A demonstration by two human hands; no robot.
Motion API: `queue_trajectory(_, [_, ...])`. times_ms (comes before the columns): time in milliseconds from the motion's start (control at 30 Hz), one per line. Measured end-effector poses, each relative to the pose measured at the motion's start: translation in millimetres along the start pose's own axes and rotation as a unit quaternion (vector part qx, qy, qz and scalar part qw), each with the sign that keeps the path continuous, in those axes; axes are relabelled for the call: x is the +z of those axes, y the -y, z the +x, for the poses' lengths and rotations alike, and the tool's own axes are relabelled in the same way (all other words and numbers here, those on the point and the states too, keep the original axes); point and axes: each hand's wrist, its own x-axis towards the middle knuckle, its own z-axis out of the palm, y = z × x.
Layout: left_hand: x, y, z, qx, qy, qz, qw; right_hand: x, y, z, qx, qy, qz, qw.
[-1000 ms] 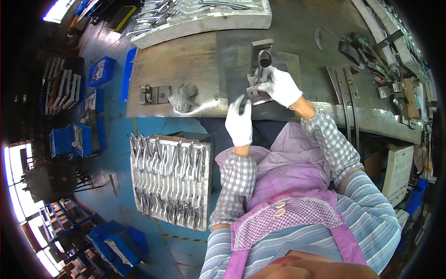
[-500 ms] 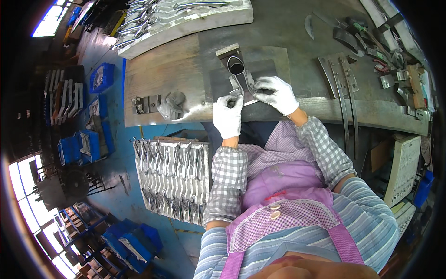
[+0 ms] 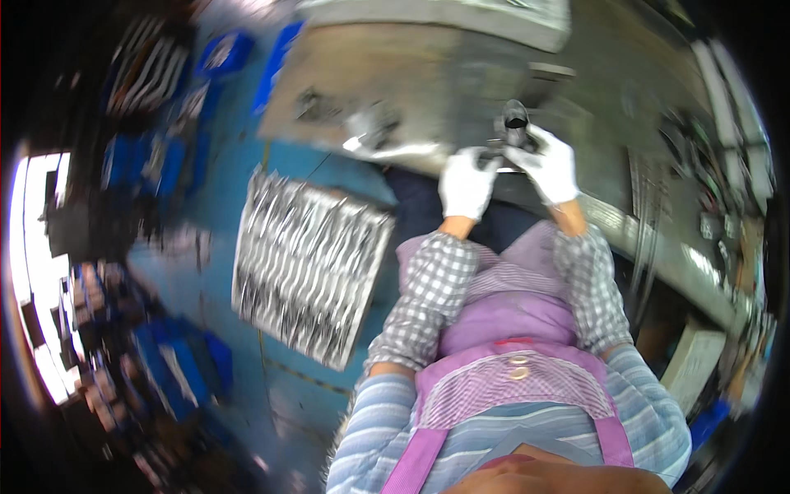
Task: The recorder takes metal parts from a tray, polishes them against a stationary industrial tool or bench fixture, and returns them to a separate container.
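Both my hands wear white gloves and meet over a small fixture at the bench's front edge. A shiny bent metal strip with a round loop stands in that fixture, its loop away from me. My left hand is closed, its fingertips pinching at the strip's near end. My right hand closes on the strip from the right, thumb and fingers just below the loop. Motion blur and the gloves hide the exact contact. Behind the loop sits the fixture's end block.
A rack of wavy metal pieces stands left of my lap. Another pale tray lies along the bench's far side. A grey bundle rests on the bench at left. Long metal bars and blurred tools lie right.
The whole view has turned and blurred, so bench and hands sit farther right. My right hand has moved up along the strip, nearer the loop; my left stays by its near end.
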Motion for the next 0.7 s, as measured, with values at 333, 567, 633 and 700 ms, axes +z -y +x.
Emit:
queue_trajectory(333, [-143.1,200.4,-81.8,-0.283,0.051,-0.232,0.929,107.1,25.3,-52.9,-0.259,0.261,-0.130,0.921])
queue_trajectory(567, [-207.3,419.4,-35.6,-0.167,-0.083,0.119,0.975,116.6,16.3,-53.0,-0.236,0.315,-0.205,0.896])
queue_trajectory(633, [-198.9,436.9,-33.9,-0.218,-0.030,0.256,0.941,114.6,14.1,-53.1,-0.227,0.320,-0.222,0.893])
queue_trajectory(700, [-186.0,434.4,-33.6,-0.235,0.026,0.326,0.915,105.9,6.6,-53.8,-0.191,0.330,-0.240,0.893])
